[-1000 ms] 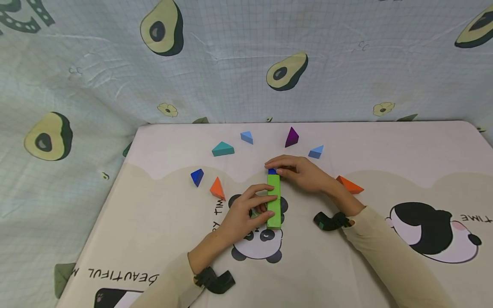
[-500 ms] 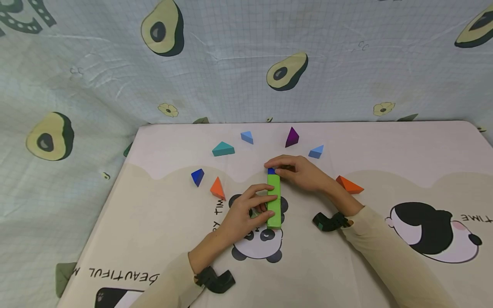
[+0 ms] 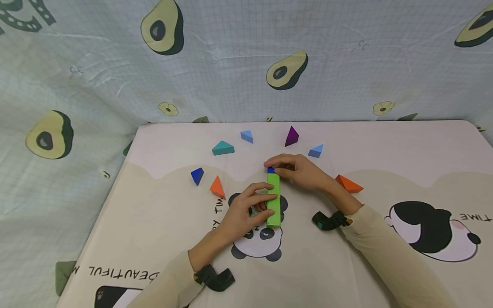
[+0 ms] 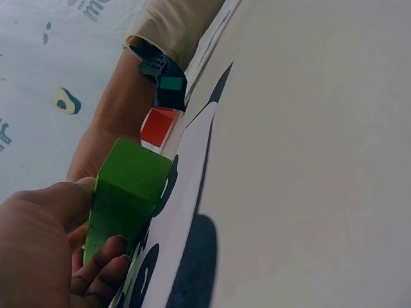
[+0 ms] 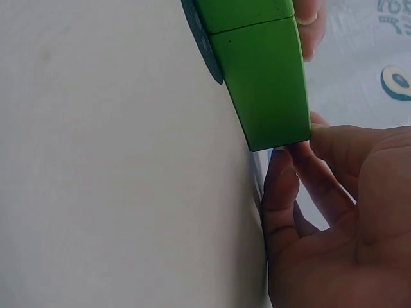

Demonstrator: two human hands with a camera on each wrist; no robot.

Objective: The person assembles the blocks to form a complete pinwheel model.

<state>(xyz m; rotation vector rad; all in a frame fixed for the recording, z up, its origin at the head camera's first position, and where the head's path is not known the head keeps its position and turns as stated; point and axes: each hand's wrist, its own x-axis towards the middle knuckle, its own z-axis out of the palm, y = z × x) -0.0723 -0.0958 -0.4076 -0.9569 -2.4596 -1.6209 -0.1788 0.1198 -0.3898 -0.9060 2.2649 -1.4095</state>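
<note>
On my head feed, nearest in the work is the left hand (image 3: 246, 209), thumb and two fingertips resting on a bright green bar, perhaps wooden, of two blocks (image 3: 274, 205) set end to end over a panda print on the pale counter (image 3: 308, 273); I cannot tell whether they grip it or only steady it. At the bar's far end the right hand (image 3: 300, 169) pinches a small dark blue block (image 3: 271, 170) between thumb and finger; how squarely it meets the green is hidden from me. I judge this row put together and only its alignment in hand. Seven loose pieces lie apart from it: an orange triangular block (image 3: 217, 187) left of the hands, another orange triangular block (image 3: 348, 184) just beyond the right forearm, and a dark blue triangular block (image 3: 197, 176). Farther off are a light blue wedge (image 3: 316, 151), a teal triangular block (image 3: 223, 148), a second light blue wedge (image 3: 247, 136) and a purple triangular block (image 3: 292, 136). Whether any still belongs in the row, I cannot say. Beyond hangs avocado-printed cloth (image 3: 219, 34).
</note>
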